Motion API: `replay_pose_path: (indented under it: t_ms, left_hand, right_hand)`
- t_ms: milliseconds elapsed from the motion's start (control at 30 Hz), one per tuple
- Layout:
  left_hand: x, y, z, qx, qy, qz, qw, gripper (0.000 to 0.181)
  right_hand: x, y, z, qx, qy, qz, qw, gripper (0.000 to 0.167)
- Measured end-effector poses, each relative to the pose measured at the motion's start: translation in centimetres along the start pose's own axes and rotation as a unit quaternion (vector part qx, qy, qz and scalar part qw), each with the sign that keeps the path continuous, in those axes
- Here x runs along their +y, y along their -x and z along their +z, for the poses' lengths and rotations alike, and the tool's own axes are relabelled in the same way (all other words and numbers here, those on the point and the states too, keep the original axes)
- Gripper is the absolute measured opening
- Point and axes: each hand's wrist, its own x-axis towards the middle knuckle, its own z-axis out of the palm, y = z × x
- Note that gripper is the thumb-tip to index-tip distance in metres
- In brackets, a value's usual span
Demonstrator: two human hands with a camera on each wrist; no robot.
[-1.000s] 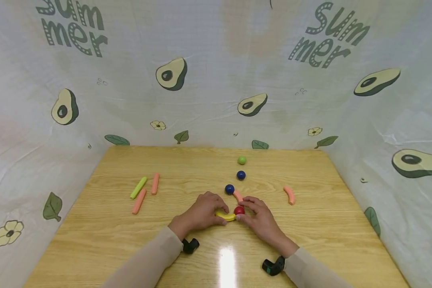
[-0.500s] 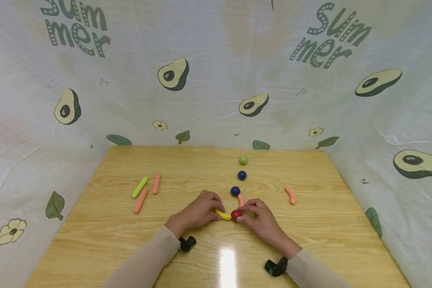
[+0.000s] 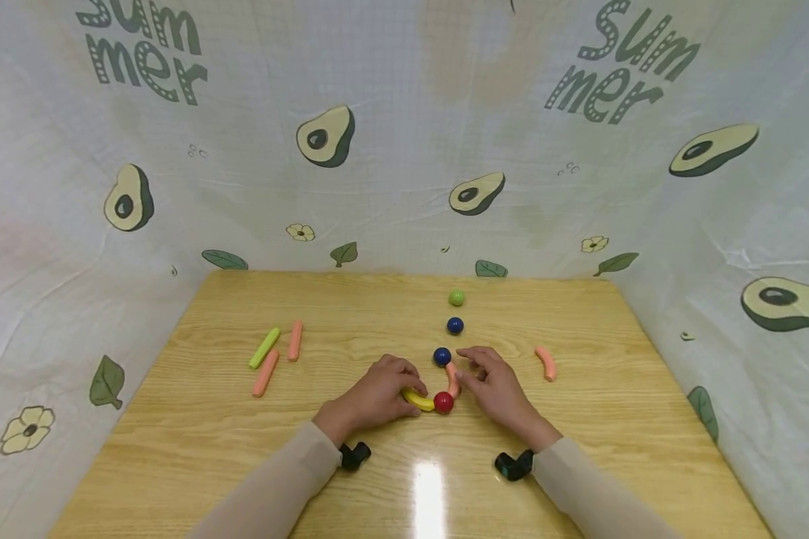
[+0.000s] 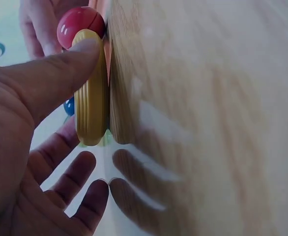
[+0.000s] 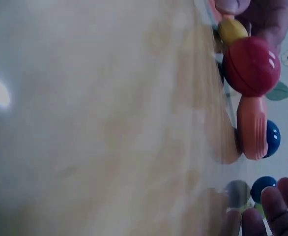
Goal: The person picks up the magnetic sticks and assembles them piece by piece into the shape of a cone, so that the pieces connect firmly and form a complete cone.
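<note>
My left hand pinches a curved yellow piece between thumb and fingers; in the left wrist view the thumb lies on the yellow piece. Its far end touches a red ball. From that ball a curved salmon piece runs up to a blue ball. Just right of the salmon piece is my right hand, its fingers spread and loosely bent. In the right wrist view the fingers stand apart from the red ball and the salmon piece, with nothing gripped.
Behind the joined pieces lie another blue ball and a green ball. A curved salmon piece rests to the right. At the left are a yellow-green stick and two salmon sticks. Printed cloth surrounds the wooden table.
My right hand has let go of the red ball and moved up beside the salmon piece. Since the earliest frame, the near blue ball has shifted right and the red ball slightly nearer me.
</note>
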Motion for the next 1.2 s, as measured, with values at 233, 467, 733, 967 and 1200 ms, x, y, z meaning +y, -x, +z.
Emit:
replay_pose_path:
  t_ms: [233, 467, 733, 967, 1200]
  left_hand:
    - [-0.2, 0.2, -0.2, 0.004, -0.01, 0.007, 0.9999, 0.016]
    - [-0.5, 0.6, -0.7, 0.003, -0.003, 0.013, 0.9999, 0.016]
    - [-1.1, 1.1, -0.9, 0.0, -0.001, 0.002, 1.0, 0.018]
    - [0.0, 0.9, -0.3, -0.005, 0.009, -0.011, 0.9999, 0.044]
    - [0.7, 0.6, 0.1, 0.008, -0.011, -0.011, 0.9998, 0.038]
  right_hand:
    - [-0.3, -2.3, 0.1, -0.053, -0.011, -0.024, 0.9982, 0.05]
    - [-0.5, -2.9, 0.3, -0.081, -0.005, -0.034, 0.9961, 0.036]
    - [-0.6, -1.8, -0.2, -0.064, 0.011, -0.015, 0.9978, 0.032]
    - [-0.4, -0.9, -0.6, -0.062, 0.012, 0.013, 0.9979, 0.03]
    - [-0.1, -0.5, -0.5, -0.051, 0.029, 0.008, 0.9982, 0.035]
